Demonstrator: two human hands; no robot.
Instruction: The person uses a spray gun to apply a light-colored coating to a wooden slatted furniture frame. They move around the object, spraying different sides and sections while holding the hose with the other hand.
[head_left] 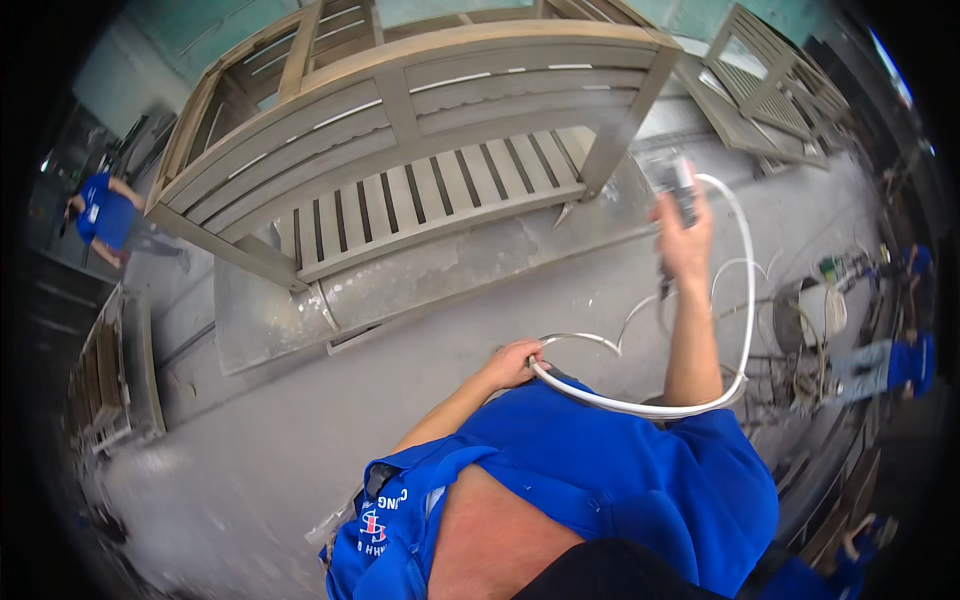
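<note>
appearing at the far left, a co-worker [105,215] in a blue top is seen beyond the work, and below, slatted wooden pieces [105,375] are stacked near the edge of view. further right, a large slatted wooden furniture piece [420,100] is stood with its legs on a low gray platform [400,300], by which it is held above the gray floor [260,425]. in front of the waist of a blue shirt [620,450], the left hand [518,362] is closed around a white hose [748,280]. from that grip, the hose is carried rightward in a wide loop and brought up to a handheld tool [684,196], which is blurred. the tool is gripped by the raised right hand [686,240], with fingers wrapped around it, near the right-hand leg of the furniture piece; whether its trigger is pressed cannot be told. at the upper right, more slatted wooden furniture [770,90] is placed. below it, a whitish container [825,303] is set among tangled hoses, and at the far right another co-worker [905,365] in blue is partly shown.
</note>
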